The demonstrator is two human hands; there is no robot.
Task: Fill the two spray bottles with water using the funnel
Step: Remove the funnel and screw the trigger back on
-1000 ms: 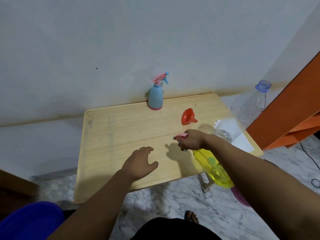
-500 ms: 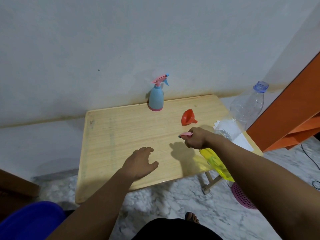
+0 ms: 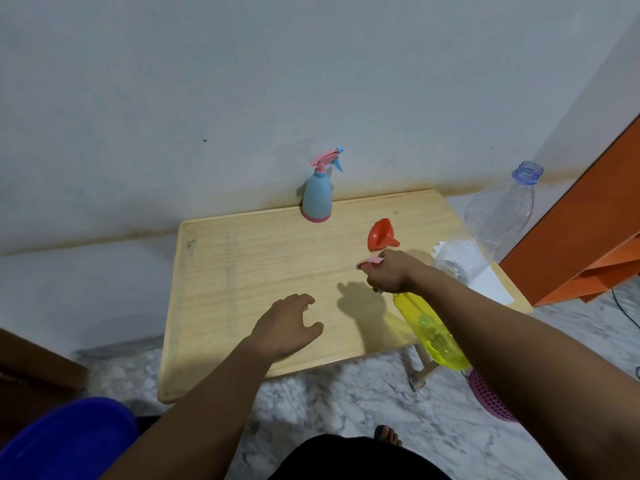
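Observation:
My right hand [image 3: 391, 273] grips the pink spray head of a yellow spray bottle [image 3: 433, 332], which hangs tilted below my forearm over the table's front right edge. A blue spray bottle [image 3: 317, 199] with a pink trigger stands upright at the back of the wooden table [image 3: 242, 271]. An orange funnel [image 3: 381, 235] lies on its side just behind my right hand. My left hand [image 3: 287, 327] hovers over the table's front middle, fingers apart and holding nothing. A large clear plastic bottle [image 3: 502, 213] with an open blue neck leans at the right.
White paper [image 3: 478, 268] lies on the table's right corner under the clear bottle. An orange shelf [image 3: 585, 237] stands to the right. A pink basket [image 3: 488, 396] sits on the marble floor, and a blue tub [image 3: 62, 441] is at lower left.
My right hand has raised the yellow bottle slightly and carried it a little further over the table. My left hand has barely moved.

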